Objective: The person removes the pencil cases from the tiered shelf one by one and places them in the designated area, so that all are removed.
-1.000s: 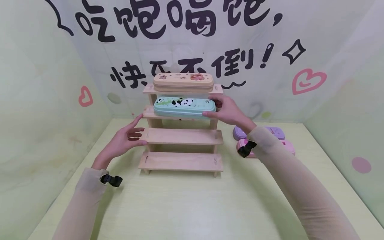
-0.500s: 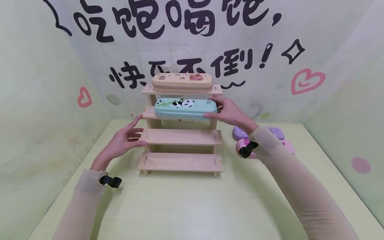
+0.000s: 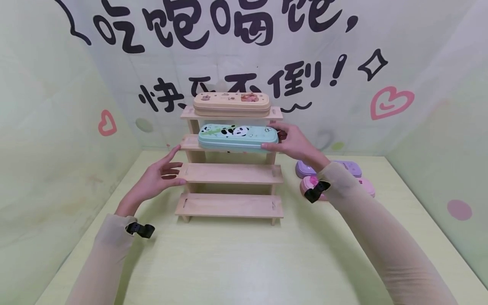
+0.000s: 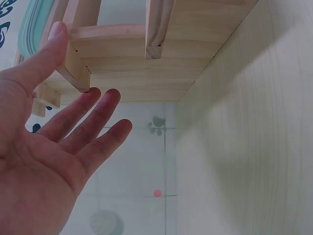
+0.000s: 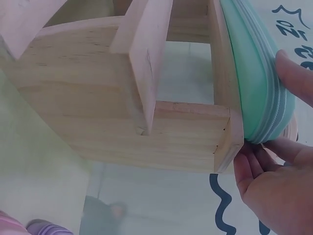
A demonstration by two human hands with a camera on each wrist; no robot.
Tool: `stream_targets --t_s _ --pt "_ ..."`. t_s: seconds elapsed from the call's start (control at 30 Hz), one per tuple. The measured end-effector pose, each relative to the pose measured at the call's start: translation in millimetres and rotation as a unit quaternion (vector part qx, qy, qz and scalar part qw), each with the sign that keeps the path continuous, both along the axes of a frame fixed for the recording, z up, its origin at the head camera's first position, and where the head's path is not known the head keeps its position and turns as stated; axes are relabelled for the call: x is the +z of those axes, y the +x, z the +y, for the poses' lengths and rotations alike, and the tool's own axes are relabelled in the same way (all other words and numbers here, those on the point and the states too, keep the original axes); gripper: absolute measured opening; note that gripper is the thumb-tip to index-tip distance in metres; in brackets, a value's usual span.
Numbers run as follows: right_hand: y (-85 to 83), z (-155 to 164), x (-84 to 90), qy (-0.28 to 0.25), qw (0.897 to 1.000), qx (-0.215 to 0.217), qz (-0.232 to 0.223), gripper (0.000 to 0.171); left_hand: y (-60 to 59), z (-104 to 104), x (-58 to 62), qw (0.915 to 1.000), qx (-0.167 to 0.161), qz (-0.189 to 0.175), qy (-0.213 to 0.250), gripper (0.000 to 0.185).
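A mint-green zip pencil case (image 3: 238,137) with a panda print lies along the second-highest step of a four-tier wooden display rack (image 3: 230,173). My right hand (image 3: 295,143) holds its right end, thumb at the front and fingers behind. In the right wrist view, the case (image 5: 259,83) rests against the step's board, with fingers (image 5: 254,164) tucked at its end. My left hand (image 3: 154,180) is spread at the rack's left side, its index fingertip right at the second-highest step. In the left wrist view, the palm (image 4: 34,171) is bare.
A peach pencil case (image 3: 230,106) lies on the top step. To the right of the rack, a purple pencil case (image 3: 350,168) and a pink pencil case (image 3: 367,186) lie on the table (image 3: 236,262), partly behind my right sleeve. A printed wall cloth (image 3: 324,114) stands behind.
The mint pencil case has slid slightly to the right along its step, with my right hand moving along with it. My left hand has stayed at the rack's side.
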State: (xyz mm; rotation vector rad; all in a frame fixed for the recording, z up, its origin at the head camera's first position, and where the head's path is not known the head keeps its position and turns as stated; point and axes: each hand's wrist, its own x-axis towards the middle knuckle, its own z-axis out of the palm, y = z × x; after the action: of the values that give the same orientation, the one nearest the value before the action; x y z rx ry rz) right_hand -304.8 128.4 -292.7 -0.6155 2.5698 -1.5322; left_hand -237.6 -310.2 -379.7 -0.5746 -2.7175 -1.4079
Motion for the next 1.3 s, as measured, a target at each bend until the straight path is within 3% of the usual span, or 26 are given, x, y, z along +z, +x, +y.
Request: stream_targets --t_s 0.6,1.3 --pt "14.8 12.3 -9.1 -0.046 0.999 -0.024 -0.003 0.073 0.5 0.2 -0.4 1.0 -0.001 0.005 0.0 0.106" --pt "37.6 38.6 -17.9 -0.035 0.999 -0.028 0.022 0.072 1.1 -0.8 0.2 1.0 -0.004 0.005 0.001 0.105"
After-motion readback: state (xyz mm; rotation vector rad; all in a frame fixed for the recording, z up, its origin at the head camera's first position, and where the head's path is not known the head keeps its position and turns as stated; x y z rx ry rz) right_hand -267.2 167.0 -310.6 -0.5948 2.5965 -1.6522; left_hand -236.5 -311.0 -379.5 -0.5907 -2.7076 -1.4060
